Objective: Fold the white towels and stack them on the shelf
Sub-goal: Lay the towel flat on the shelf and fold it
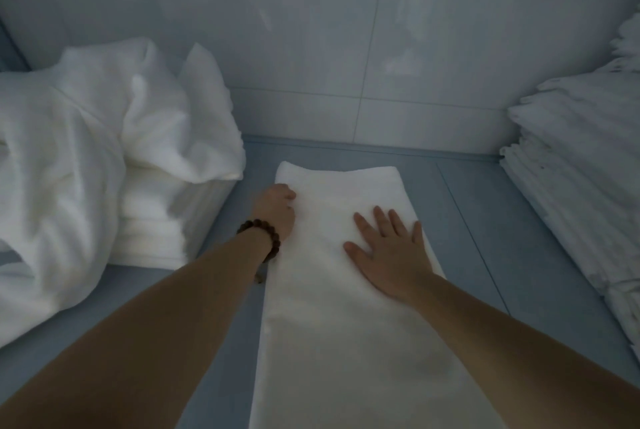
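On the long white towel [329, 324], the right hand [388, 250] presses flat, fingers spread; the left hand [275, 212] curls over the towel's left edge, gripping it.

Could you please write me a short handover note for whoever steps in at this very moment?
Hands: the left hand, with a bead bracelet on its wrist, has its fingers curled at the left edge of the long towel and appears to grip it. The right hand presses flat on the towel, fingers straight.
Things: the long towel lies as a narrow strip on the shelf surface. A folded stack sits at left under loose white cloth. A second stack sits at right.
Done: the strip appears folded lengthwise.
Left: fold it across, stack it, then fold the loose cloth.
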Tool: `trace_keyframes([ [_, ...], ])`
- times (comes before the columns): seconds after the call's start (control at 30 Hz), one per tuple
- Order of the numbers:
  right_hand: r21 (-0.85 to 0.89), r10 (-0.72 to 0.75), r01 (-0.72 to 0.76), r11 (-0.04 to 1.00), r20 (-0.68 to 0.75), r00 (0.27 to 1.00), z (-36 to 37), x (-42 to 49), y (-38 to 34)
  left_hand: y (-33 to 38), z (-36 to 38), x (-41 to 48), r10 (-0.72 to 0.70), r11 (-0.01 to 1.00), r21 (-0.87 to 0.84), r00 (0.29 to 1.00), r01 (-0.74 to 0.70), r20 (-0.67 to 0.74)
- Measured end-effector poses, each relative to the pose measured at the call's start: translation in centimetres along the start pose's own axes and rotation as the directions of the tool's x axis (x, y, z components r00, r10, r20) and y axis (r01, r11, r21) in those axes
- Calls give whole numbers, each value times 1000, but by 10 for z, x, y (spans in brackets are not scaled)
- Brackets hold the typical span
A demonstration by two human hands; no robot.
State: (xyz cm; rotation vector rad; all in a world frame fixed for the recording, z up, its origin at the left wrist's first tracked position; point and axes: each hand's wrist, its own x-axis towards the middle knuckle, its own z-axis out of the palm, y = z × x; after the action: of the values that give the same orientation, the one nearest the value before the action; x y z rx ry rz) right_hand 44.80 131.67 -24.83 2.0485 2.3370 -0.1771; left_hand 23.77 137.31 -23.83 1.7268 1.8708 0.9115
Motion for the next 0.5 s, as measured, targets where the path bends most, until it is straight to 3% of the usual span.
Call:
trace_keyframes([
  [0.1, 13, -15, 16, 1000, -84, 996, -9, 14, -7, 11, 13, -2, 187, 913, 372, 982, -166, -20],
  [0.17, 17, -87, 89, 996, -106, 991, -12, 28, -15, 22, 26, -5, 241, 836, 480, 964, -266, 113],
  [0.23, 27, -155, 156, 987, -56, 986, -10, 40, -22, 22, 42, -11, 180, 796, 531, 951, -291, 252],
  [0.3, 14, -168, 168, 986, -15, 986, -5, 52, -19, 14, 47, -11, 130, 768, 579, 951, -274, 279],
  [0.5, -72, 86, -85, 994, 18, 996, -17, 60, 29, -2, 15, -6, -71, 761, 643, 973, -91, 221],
])
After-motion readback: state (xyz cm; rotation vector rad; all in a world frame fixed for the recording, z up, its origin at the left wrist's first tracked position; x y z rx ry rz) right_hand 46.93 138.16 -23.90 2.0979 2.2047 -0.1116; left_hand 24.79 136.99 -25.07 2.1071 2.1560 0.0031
